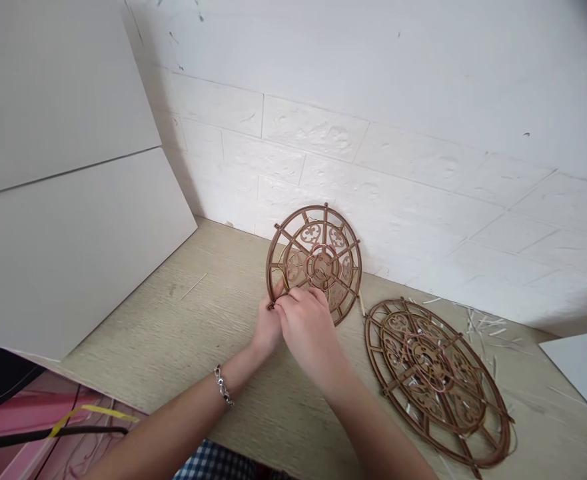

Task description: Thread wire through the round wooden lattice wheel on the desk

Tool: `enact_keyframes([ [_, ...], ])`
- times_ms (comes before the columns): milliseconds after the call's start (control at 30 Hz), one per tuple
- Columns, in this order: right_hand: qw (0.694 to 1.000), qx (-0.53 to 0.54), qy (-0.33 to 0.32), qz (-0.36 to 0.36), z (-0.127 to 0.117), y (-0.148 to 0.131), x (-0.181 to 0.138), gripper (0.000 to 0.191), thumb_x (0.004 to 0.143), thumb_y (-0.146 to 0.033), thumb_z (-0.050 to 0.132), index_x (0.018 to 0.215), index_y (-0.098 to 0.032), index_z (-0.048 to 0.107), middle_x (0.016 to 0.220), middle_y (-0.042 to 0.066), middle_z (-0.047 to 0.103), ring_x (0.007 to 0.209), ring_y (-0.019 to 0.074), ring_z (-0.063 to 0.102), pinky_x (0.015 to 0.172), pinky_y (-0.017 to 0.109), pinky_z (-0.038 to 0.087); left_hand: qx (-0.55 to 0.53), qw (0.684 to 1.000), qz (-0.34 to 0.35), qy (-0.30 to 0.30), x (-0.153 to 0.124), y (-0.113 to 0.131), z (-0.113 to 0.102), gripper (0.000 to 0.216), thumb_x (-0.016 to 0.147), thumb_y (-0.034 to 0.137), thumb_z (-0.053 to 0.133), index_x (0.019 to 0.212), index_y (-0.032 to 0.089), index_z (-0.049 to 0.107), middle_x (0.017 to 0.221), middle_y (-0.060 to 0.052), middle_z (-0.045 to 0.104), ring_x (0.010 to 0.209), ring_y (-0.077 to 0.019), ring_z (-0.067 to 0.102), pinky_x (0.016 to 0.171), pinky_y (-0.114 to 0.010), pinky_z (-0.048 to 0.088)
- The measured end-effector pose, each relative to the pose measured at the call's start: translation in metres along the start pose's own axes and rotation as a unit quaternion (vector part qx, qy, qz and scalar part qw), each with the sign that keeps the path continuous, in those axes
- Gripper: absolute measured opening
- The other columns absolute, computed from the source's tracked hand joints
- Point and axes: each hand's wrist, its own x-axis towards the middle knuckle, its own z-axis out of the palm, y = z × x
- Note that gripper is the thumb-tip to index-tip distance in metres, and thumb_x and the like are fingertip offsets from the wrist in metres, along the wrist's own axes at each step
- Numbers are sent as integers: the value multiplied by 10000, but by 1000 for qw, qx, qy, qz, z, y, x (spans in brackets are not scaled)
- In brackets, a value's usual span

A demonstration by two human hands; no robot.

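Left hand (268, 327) is closed round the lower rim of a round, brown openwork frame (322, 265) tilted over the pale wood-grain table (168, 340), probably steadying it while the right hand (307, 327) pinches that same edge tight

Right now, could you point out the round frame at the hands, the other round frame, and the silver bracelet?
Held round frame (322, 265): head view, on its central disc.
Other round frame (430, 360): head view, on its centre.
Silver bracelet (222, 385): head view, on its links.
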Motion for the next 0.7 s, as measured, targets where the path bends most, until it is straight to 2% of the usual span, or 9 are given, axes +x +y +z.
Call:
enact_keyframes([
  [100,998,58,-15,31,-4,5,2,196,885,-180,519,796,-207,692,832,4,656,826,147,572,902,327,314,16,1000,12,20,-2,-4,-2,347,595,153,651,940,184,666,845,-48,699,937,-246,619,875,-328,462],
  [200,995,78,-4,62,-2,7,2,175,874,-213,546,777,-218,691,812,0,654,832,157,568,878,330,324,26,999,13,23,-3,-8,-6,487,606,169,660,1092,191,633,948,-53,704,993,-256,611,904,-344,449],
  [333,998,45,23,23,9,1,-1,212,897,-175,490,803,-197,679,833,22,640,847,163,560,920,344,320,13,998,9,55,-1,-10,-11,502,625,110,622,1122,182,617,979,-59,703,1017,-240,613,892,-320,455],
  [433,999,26,13,-20,12,1,-2,261,906,-126,430,892,-192,682,880,38,635,888,178,562,979,384,299,-6,998,-2,57,4,-9,-14,516,644,85,619,1148,192,599,912,-44,712,937,-223,636,830,-306,478],
  [567,991,115,-46,-59,-11,21,0,367,910,-94,368,1132,-212,636,1045,46,643,982,162,570,989,371,334,6,1000,5,30,10,-6,-15,503,703,207,676,1195,181,574,870,-44,715,799,-196,654,707,-273,500],
  [633,980,180,-64,-47,-29,40,-1,403,915,-120,348,1201,-241,605,1089,41,646,975,142,583,884,294,414,13,999,-3,30,11,-3,-14,562,706,309,706,1233,187,550,841,-34,713,695,-167,651,627,-256,503],
  [700,977,208,-56,-6,-44,59,-3,403,909,-143,351,1193,-262,611,1032,21,668,907,133,605,811,267,440,1,999,-26,36,11,0,-13,642,693,352,727,1276,196,510,794,-25,713,613,-144,642,550,-230,488],
])
